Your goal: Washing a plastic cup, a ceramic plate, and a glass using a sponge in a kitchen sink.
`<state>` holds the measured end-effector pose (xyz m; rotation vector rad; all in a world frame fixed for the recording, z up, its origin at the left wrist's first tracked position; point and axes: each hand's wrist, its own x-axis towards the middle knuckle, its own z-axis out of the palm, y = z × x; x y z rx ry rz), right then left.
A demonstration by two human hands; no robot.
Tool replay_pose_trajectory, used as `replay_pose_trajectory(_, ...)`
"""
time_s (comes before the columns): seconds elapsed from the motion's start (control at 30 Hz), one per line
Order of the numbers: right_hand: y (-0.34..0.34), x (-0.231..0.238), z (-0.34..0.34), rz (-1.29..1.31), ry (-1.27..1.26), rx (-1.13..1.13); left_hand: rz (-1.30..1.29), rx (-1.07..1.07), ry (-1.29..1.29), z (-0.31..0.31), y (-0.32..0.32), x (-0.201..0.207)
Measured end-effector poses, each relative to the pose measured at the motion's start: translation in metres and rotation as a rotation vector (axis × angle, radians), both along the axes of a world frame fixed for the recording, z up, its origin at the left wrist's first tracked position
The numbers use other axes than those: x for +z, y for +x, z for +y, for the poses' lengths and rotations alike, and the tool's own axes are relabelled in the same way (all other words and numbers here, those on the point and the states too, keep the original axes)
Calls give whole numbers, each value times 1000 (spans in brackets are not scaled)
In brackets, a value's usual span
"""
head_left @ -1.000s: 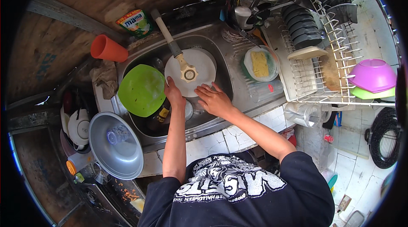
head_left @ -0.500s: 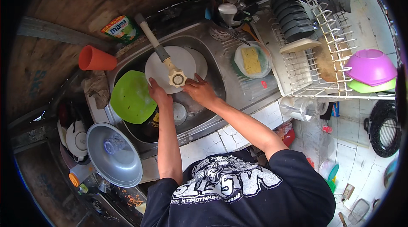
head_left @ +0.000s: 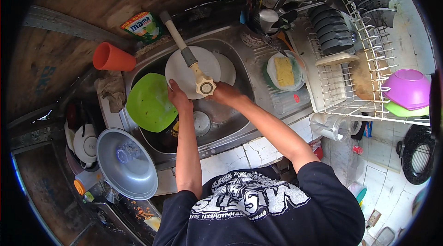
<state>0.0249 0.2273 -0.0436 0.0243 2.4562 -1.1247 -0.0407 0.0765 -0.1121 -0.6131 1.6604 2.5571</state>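
Left hand grasps the near-left rim of the plate, thumb on top, while the right hand is at its near-right side, fingertips hidden behind the tap, so whether they grip cannot be told. A steady hold probably calls for both hands on opposite sides of the rim, clear of the tap and of the bowl just left. Over the sink's far half, the plate turns a broad face upward; being round, it has no long axis.
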Motion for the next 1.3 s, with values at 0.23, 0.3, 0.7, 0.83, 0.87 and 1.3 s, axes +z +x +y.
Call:
replay_pose_trajectory(0.23,16,-34,-4,158,46,9,7,-16,-18,6,1,-1)
replay_pose_trajectory(0.3,23,-57,-8,321,185,83,18,-43,-41,7,6,-4)
replay_pose_trajectory(0.7,9,-56,-10,508,485,-113,-81,-274,244,17,34,-18)
replay_pose_trajectory(0.83,11,-59,-11,499,517,-147,-110,-292,204,22,36,-28)
replay_pose_trajectory(0.87,16,-59,-11,393,391,28,-117,-313,207,23,37,-29)
replay_pose_trajectory(1.3,22,-54,-10,295,433,404,-146,-370,177,14,44,-37)
